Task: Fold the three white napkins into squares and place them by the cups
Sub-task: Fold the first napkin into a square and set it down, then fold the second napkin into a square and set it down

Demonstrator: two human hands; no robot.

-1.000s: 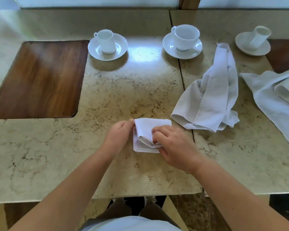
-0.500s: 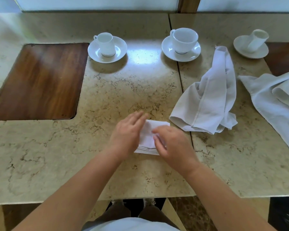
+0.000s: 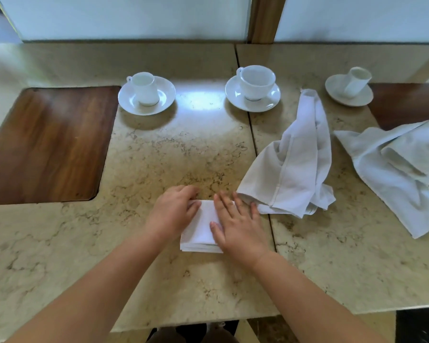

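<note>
A small folded white napkin point(image 3: 200, 229) lies flat on the marble table near the front edge. My left hand point(image 3: 172, 214) rests on its left side with fingers curled over the top corner. My right hand point(image 3: 238, 222) lies flat on its right side, fingers spread. Two unfolded white napkins lie crumpled to the right: one point(image 3: 292, 164) in the middle right, another point(image 3: 401, 169) at the far right. At the back stand three white cups on saucers: left cup point(image 3: 144, 89), middle cup point(image 3: 256, 81), right cup point(image 3: 357, 81).
The marble table point(image 3: 159, 154) has a dark wooden inlay point(image 3: 47, 144) at the left and another point(image 3: 406, 105) at the back right. A seam point(image 3: 253, 134) splits the tabletop. The front edge runs close below my forearms.
The napkin's raised fold has been laid down. Both hands have gone from pinching its edges to pressing flat on top of it.
</note>
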